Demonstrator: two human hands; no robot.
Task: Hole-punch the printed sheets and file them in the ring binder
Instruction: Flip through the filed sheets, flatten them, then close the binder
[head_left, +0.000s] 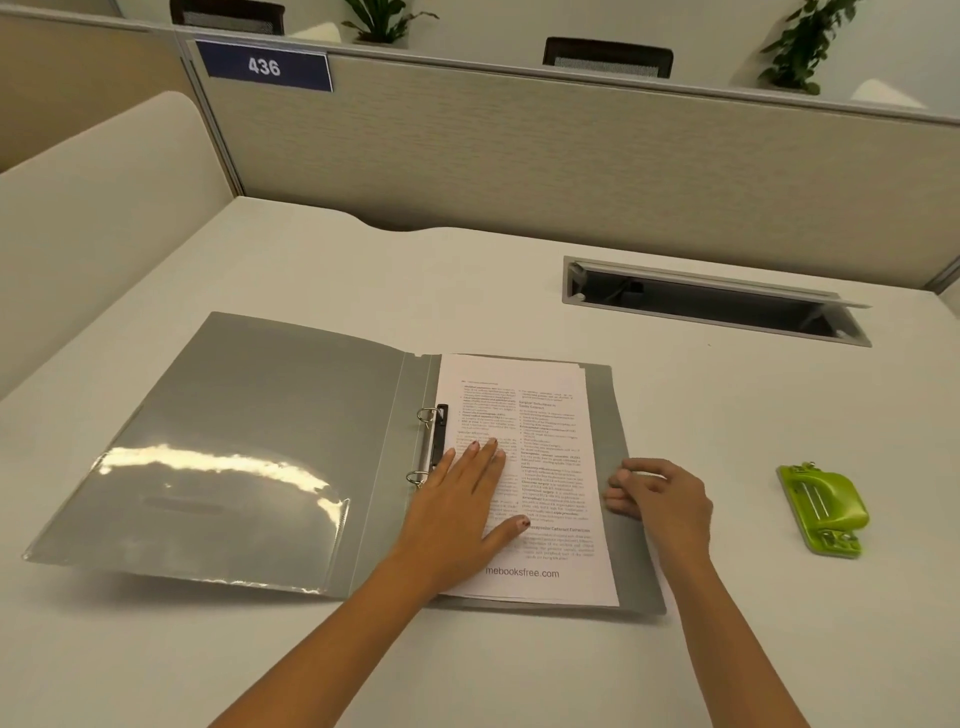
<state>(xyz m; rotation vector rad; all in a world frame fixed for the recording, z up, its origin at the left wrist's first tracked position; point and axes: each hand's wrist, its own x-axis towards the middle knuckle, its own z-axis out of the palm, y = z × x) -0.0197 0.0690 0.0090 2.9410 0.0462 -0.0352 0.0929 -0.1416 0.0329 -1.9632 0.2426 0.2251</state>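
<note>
Office cubicle desk (467, 291), with the gray binder (249, 447) lying open mid-frame and the printed sheets (545, 467) on its right half. Left hand (457, 499) presses flat on them beside the rings (426, 418); right hand (660, 493), loosely curled, holds nothing. Looks like filing's nearly done, so next probably means seating the sheets and closing the cover, while the green hole punch (823, 509) sits idle at right.

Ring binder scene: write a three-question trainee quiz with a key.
1. True or false: the ring binder lies open.
2. Which hand lies flat on the printed sheets: A left hand, B right hand?
3. What colour is the hole punch on the desk?

Key: 1 true. 2 A. 3 green.
</note>
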